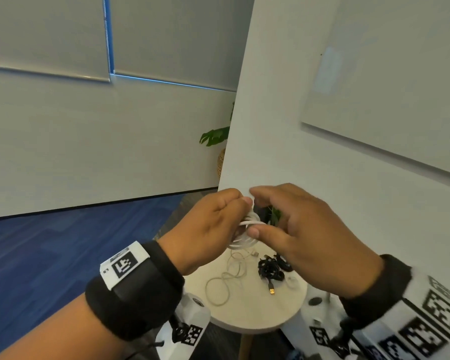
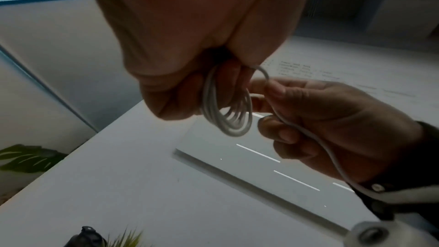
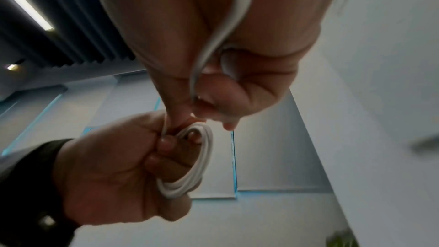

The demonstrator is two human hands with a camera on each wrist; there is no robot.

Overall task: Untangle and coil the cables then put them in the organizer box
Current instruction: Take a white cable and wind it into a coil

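Slack is the risk: in the head view my left hand [image 1: 213, 227] grips the white coil [image 1: 247, 229] above the tabletop [image 1: 257, 315]. Left wrist view: right hand [image 2: 332, 129] pinches the tail at 3 o'clock. Right wrist view: loosened fingers [image 3: 166, 144] would spill loops

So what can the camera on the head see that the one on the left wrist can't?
Only the head view shows the round table below the hands, with a loose white cable and a bundle of black cable lying on it, plus the blue carpet.

Only the left wrist view shows the white cable's free strand running from the right hand's fingers down toward that wrist, and the separate loops of the coil.

Both show the left hand gripping the white cable coil while the right hand pinches its strand.
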